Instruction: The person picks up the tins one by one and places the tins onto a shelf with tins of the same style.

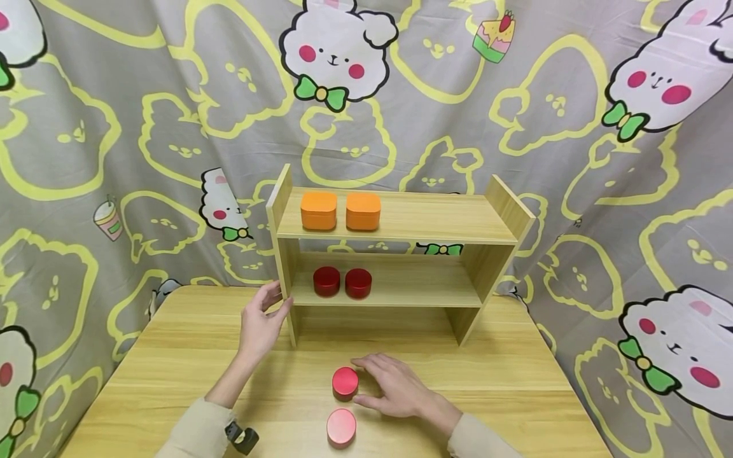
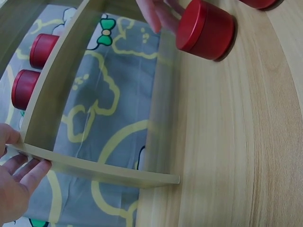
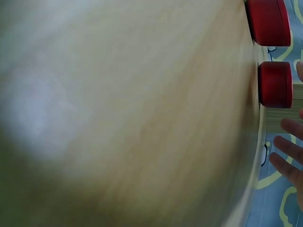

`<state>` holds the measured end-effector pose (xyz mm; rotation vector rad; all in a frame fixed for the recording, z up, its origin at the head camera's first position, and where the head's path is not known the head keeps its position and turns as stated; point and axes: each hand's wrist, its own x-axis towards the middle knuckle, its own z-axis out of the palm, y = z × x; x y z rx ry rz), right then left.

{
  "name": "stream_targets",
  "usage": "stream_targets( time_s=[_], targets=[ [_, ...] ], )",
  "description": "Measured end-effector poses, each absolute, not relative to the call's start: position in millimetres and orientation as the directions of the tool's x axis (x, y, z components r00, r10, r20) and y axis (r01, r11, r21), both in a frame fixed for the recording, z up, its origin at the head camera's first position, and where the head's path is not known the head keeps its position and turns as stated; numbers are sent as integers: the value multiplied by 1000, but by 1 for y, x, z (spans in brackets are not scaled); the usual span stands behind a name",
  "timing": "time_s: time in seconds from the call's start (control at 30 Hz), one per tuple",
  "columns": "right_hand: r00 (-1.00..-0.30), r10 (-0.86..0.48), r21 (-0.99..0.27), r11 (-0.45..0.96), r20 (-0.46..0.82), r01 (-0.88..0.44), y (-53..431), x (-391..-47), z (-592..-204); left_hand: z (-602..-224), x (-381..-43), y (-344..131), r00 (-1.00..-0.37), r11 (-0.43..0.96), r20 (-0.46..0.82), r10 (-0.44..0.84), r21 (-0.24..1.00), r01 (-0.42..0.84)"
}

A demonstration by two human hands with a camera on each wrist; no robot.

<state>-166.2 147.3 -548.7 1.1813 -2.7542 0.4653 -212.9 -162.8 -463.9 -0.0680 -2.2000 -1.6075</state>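
Observation:
A wooden two-tier shelf (image 1: pixel 395 299) stands on the table, and my left hand (image 1: pixel 262 321) grips its left side panel (image 2: pixel 113 172), thumb on the inner side and fingers outside. My right hand (image 1: pixel 397 388) is just right of a round red tin (image 1: pixel 345 383) on the table, its fingers (image 3: pixel 286 147) spread and holding nothing. Nearer to me stands another round red tin (image 1: pixel 341 427), looking pinker under the light. On the middle board sit two dark red round tins (image 1: pixel 326 281), side by side at the left. Two orange rounded-square tins (image 1: pixel 319 210) stand on the top board's left half.
A wood-grain table (image 1: pixel 504 381) carries the shelf near its back edge. Behind and at both sides hangs a grey curtain (image 1: pixel 435 121) with cartoon rabbits. A dark wrist camera (image 1: pixel 243 439) is strapped at the left sleeve.

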Motion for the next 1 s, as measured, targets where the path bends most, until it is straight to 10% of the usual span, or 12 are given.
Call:
stream_targets(
  time_s=[1.0],
  targets=[
    [-705,-701,-265,664,102,-699,136,-181,-559,-462,-212,-163,-919,323,344,-195,907,271]
  ],
)
